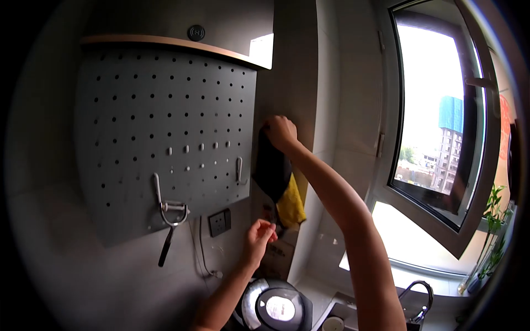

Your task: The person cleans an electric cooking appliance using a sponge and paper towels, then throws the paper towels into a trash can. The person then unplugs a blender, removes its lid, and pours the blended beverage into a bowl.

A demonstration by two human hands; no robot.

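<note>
My right hand (280, 132) is raised beside the pegboard's right edge, its fingers closed on the top of a black-and-yellow cloth (274, 165). The cloth hangs down against the wall, black above and yellow at its lower right end. My left hand (258, 238) is lower, just left of the yellow end, with thumb and fingers pinched together. Whatever may be between those fingertips is too small to make out. A grey pegboard (143, 132) is to the left of both hands.
A peeler (172, 212) hangs from a pegboard hook, near a wall socket (220, 222). Below my left hand stands a round-lidded appliance (276, 303). At right are a sink faucet (424, 295), an opened window (436, 121) and a plant (493, 220).
</note>
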